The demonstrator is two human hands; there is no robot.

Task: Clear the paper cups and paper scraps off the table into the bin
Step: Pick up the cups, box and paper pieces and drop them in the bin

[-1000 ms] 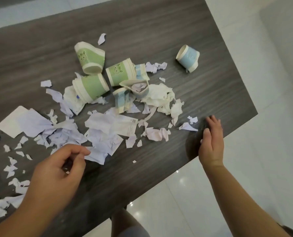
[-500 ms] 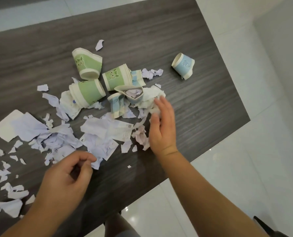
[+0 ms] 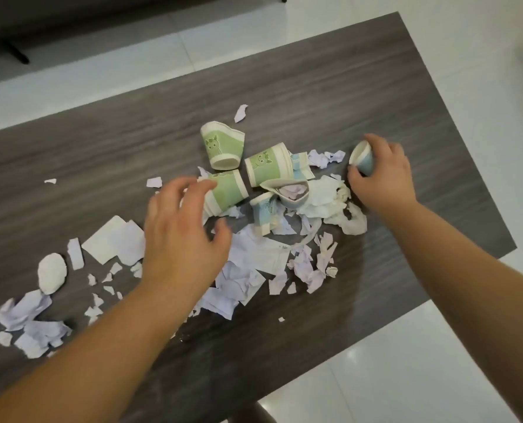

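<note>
Where the dark wood-grain bench [image 3: 71,166] runs across the view, pale glossy floor tiles [image 3: 483,87] surround it on the far and right sides, and dark furniture sits at the far left edge of the room. At the near left of the bench lie scattered lilac and white paper scraps [image 3: 28,312], with a white crumpled wad [image 3: 52,276] and a flat white sheet [image 3: 106,244] just beyond them. Moving right, the left hand [image 3: 182,239] hovers over the middle of the mess, its grip released, fingers spread and curved, their tips just at the rim of a green paper cup [image 3: 226,193] lying on its side. Whether they touch it cannot be told. Two more green cups [image 3: 223,145] lie on their sides just beyond, close together, and a single scrap [image 3: 240,113] lies apart on the far side of them. Right of these sit a squashed cup stuffed with paper [image 3: 289,192], flattened blue-striped cups [image 3: 263,213] and a white crumpled tissue [image 3: 330,199], with torn sheets [image 3: 254,254] spread nearer the viewer. At the right, the right hand [image 3: 382,175] is grasping a blue paper cup [image 3: 362,158], thumb and fingers wrapped around its body, the cup tilted with its open mouth facing left, beside the tissue pile.
</note>
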